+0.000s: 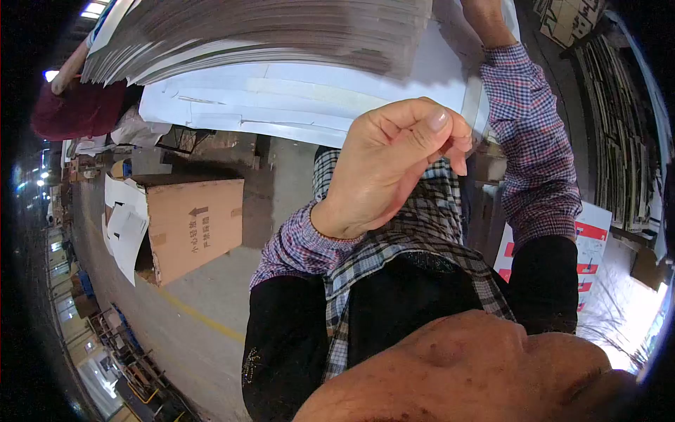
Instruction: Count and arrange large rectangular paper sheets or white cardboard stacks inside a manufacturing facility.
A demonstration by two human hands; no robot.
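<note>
My left hand [397, 162] is raised in front of my body, at the near edge of a white board surface [211, 105]. Its thumb and fingers are curled together; whatever might be between them is hidden. My right hand [484, 10] reaches forward to the top edge of the view, right of a thick stack of thin sheets [281, 35]. Its fingers are cut off by the frame. The stack lies on the white surface, its grey-brown layers fanned along the left side.
A person in a dark red top [81, 109] stands at the far left by the stack. On the floor at left is an open cardboard box [197, 225] with white sheets [126, 225] at its side. Upright stacked boards [619, 133] and a red-and-white panel [593, 243] are at right.
</note>
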